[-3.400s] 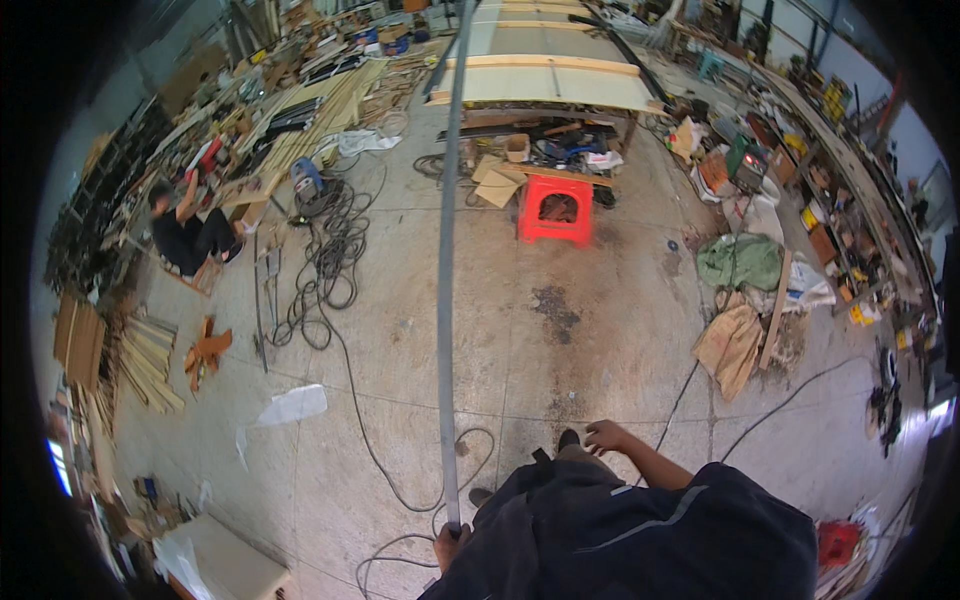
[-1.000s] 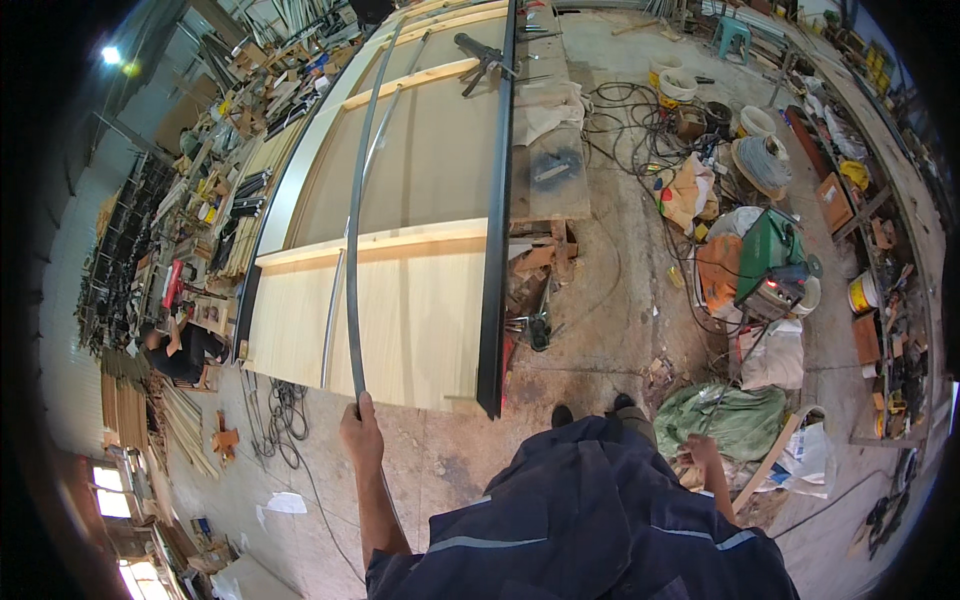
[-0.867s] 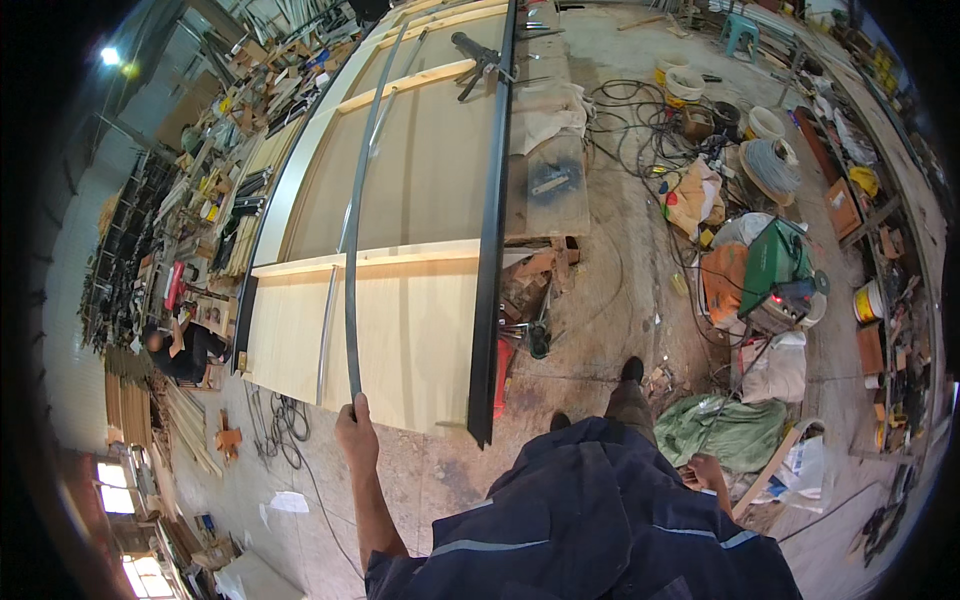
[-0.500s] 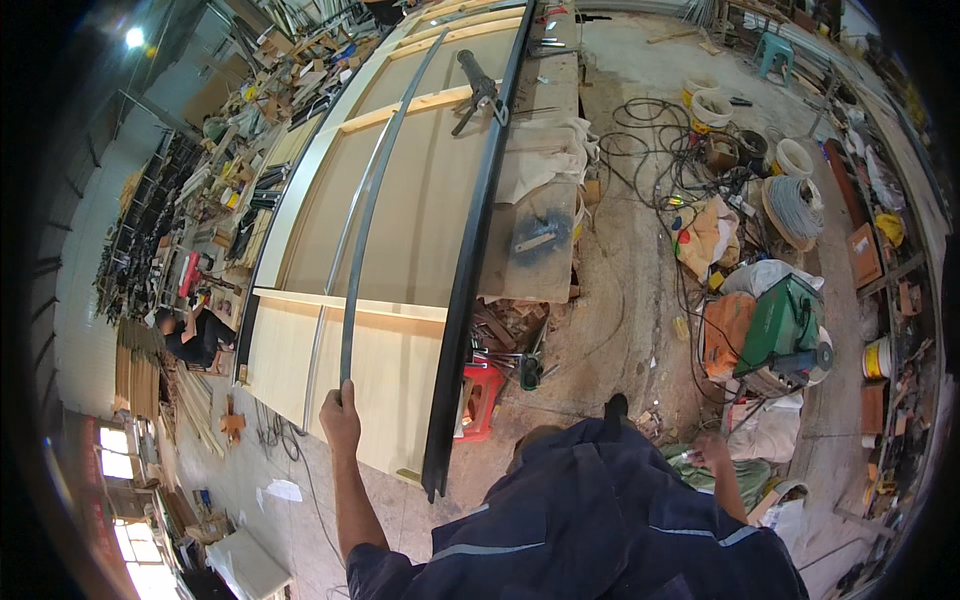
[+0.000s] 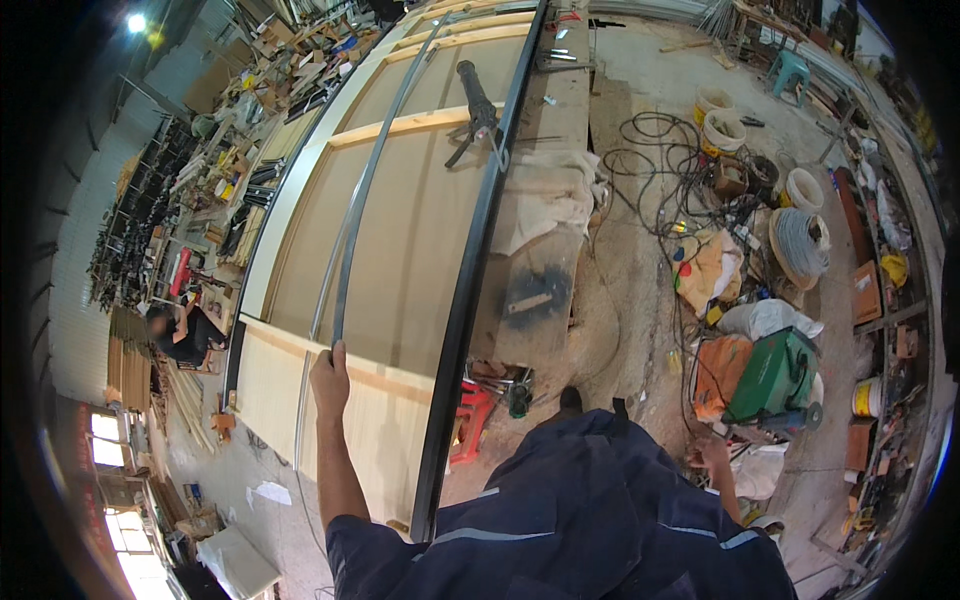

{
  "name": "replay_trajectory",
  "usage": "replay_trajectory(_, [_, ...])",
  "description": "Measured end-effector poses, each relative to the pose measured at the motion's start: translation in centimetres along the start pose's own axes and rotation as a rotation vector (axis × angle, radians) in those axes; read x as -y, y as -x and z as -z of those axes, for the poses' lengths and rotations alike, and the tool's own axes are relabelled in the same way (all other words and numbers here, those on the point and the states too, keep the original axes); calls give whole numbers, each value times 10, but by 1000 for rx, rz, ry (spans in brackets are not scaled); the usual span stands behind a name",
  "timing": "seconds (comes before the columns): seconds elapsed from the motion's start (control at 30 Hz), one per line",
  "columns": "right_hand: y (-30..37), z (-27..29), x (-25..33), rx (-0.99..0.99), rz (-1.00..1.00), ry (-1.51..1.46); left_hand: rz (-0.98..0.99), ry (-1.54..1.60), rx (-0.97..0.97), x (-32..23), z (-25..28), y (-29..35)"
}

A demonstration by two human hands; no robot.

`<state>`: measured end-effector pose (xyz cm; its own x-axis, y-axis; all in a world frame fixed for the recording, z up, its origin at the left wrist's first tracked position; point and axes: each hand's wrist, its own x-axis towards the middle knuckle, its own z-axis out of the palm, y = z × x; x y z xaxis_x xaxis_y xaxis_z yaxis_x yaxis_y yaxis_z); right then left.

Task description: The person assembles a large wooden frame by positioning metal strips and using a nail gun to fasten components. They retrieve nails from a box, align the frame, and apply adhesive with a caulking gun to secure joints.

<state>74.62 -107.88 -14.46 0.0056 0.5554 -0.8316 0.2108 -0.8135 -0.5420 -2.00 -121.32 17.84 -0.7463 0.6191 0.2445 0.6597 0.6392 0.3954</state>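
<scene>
My left hand (image 5: 330,378) is closed round the near end of a long, narrow dark metal strip (image 5: 362,190). The strip stretches away above a large framed panel (image 5: 400,230) with wooden crosspieces and black edging along its right side. Beside the strip, a thin shiny strip (image 5: 325,285) lies lengthwise over the panel. Farther along, a dark caulking gun (image 5: 476,100) rests near the panel's right edge. My right hand (image 5: 712,455) hangs low at my right side, its fingers loosely bent and apart, and I see nothing in it. Behind it is a green machine (image 5: 772,375) on the floor.
A red stool (image 5: 472,420) stands under the panel's right side. Black cables (image 5: 650,150) coil over the floor near several buckets and a wire reel (image 5: 800,240). On the left, another person (image 5: 180,335) crouches by stacked timber. Shelving (image 5: 900,330) lines the right.
My body has moved forward along the panel. My left hand has carried the strip's near end farther along, over the near crosspiece. The right hand stays low and away from the panel.
</scene>
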Motion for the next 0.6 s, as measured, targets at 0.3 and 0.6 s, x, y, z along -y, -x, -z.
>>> replay_trajectory(0.3, [13, -46, 65, -47, -28, -9, 41, -19, 41, 13, -66, -144])
replay_trajectory(0.6, [11, -49, 111, -79, -33, 44, -104, -345, 9, 13, -141, -245])
